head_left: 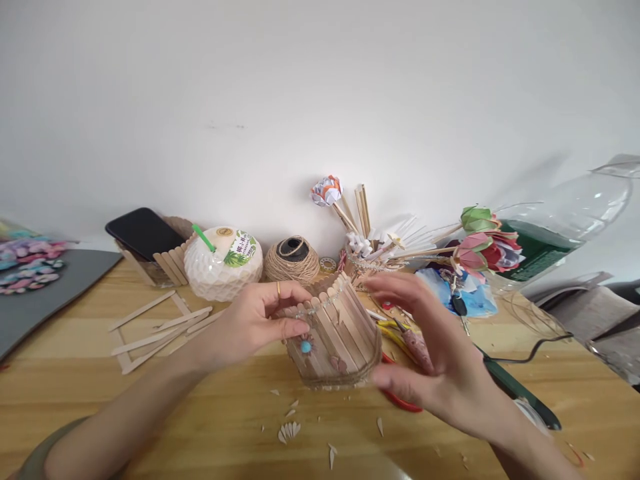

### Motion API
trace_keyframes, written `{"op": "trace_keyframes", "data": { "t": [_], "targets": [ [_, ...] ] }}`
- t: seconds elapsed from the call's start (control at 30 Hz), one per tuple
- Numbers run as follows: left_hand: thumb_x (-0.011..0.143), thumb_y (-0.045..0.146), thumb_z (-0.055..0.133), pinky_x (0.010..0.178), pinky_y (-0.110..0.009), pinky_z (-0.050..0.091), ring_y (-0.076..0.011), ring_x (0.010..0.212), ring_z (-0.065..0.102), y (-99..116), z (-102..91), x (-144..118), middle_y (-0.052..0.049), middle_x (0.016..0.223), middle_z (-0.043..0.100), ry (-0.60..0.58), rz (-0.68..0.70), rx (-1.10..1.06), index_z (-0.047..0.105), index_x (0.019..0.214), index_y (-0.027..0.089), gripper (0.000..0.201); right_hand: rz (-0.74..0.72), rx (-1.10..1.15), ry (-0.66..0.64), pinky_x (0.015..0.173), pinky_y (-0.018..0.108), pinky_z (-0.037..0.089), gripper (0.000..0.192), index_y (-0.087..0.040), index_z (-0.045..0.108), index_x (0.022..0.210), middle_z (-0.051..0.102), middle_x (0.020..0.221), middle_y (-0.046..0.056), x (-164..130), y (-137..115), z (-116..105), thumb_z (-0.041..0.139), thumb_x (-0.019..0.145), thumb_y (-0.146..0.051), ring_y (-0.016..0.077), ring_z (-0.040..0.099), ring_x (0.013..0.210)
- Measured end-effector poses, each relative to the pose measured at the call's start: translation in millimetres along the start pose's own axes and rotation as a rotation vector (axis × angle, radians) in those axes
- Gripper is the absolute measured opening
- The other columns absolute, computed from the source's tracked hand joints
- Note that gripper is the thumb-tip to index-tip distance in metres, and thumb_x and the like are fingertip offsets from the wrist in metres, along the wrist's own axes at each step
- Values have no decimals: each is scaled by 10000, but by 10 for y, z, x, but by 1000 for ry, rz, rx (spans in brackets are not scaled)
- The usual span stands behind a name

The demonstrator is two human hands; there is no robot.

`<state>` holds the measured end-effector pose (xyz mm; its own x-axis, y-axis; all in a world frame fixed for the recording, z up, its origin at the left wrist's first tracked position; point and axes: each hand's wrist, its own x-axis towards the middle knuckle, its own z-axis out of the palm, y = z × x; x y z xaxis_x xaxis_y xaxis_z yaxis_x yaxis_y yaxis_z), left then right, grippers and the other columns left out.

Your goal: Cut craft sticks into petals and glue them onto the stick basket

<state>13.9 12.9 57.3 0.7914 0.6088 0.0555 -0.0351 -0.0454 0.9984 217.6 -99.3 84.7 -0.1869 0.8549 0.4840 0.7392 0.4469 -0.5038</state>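
Observation:
In the middle of the view a small container made of wooden craft sticks [333, 337] is tilted above the table. Twine runs round its lower edge, and clear beads line its rim. A turquoise bead [306, 347] with small petals decorates its side. My left hand [270, 313] grips the rim at the left, thumb outside and fingers partly hidden inside. My right hand [420, 347] is at the container's right side, thumb and fingers spread apart; whether the thumb touches the lower edge I cannot tell.
Cut wood slivers [290, 431] lie in front. Loose craft sticks [155, 333], a white coconut [223, 263] with a green straw and a twine spool [293, 260] are left and behind. Pliers [400, 387], paper flowers [487, 247] and a large clear bottle [565, 213] are right.

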Motion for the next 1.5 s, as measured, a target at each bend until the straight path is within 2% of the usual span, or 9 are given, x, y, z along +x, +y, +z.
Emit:
{"op": "trace_keyframes", "data": {
  "t": [0.1,0.17,0.3,0.53,0.67,0.77,0.87,1.0,1.5],
  "targets": [
    [736,184,649,688,-243,479,-142,781,596,-9,-6,11,-17,857,643,-10,1,1,619,845,157,117,-14,-18,-197,1074,462,264,1058,-233,128,1401,200,1448,143,-5,126,27,773,598,-475,303,181,1350],
    [724,172,658,699,-244,480,-138,777,596,-20,-9,20,-14,858,642,-21,-6,1,621,841,156,124,7,9,-308,1087,468,207,1155,-243,20,1418,93,1490,135,-3,204,59,805,584,-396,289,103,1372],
    [697,159,667,693,-249,485,-142,785,595,-62,-14,30,-26,876,642,-24,-16,-14,622,854,150,164,19,51,-420,1088,438,196,1210,-250,-32,1422,42,1499,120,-19,301,137,823,566,-243,265,62,1379],
    [710,185,650,773,-297,489,-173,860,606,-137,20,23,-45,934,657,-27,-34,104,626,919,154,213,45,29,-373,985,377,404,1048,-219,66,1414,129,1424,141,-116,355,243,710,596,-102,284,147,1355],
    [748,207,627,936,-323,414,-191,1094,523,-132,28,-76,-44,1123,613,166,55,260,568,1076,208,333,82,37,-341,966,383,422,1026,-223,86,1407,174,1374,135,-169,423,270,691,588,-99,286,213,1325],
    [778,226,578,870,-315,442,-181,965,577,-167,14,-229,-28,975,655,316,-23,414,605,926,200,153,72,1,-308,1012,425,359,1010,-226,84,1401,176,1367,135,-188,463,274,693,599,-145,298,203,1324],
    [780,195,542,755,-276,460,-157,799,597,-294,5,-376,5,819,663,194,-179,563,624,761,197,85,82,-2,-301,1014,420,357,982,-237,100,1392,183,1361,127,-195,473,270,682,604,-162,299,217,1318],
    [746,129,546,706,-250,442,-150,762,594,-501,23,-465,2,800,655,33,-304,724,642,739,192,115,80,-6,-301,1020,398,357,979,-238,85,1396,171,1365,121,-212,473,261,675,619,-158,291,205,1323],
    [711,25,500,736,-279,428,-179,818,586,-554,144,-447,-15,781,650,-1,-361,910,644,696,191,220,70,-5,-273,1059,385,304,1007,-227,102,1399,178,1373,118,-242,499,280,733,615,-201,270,183,1329]
  ]
}}
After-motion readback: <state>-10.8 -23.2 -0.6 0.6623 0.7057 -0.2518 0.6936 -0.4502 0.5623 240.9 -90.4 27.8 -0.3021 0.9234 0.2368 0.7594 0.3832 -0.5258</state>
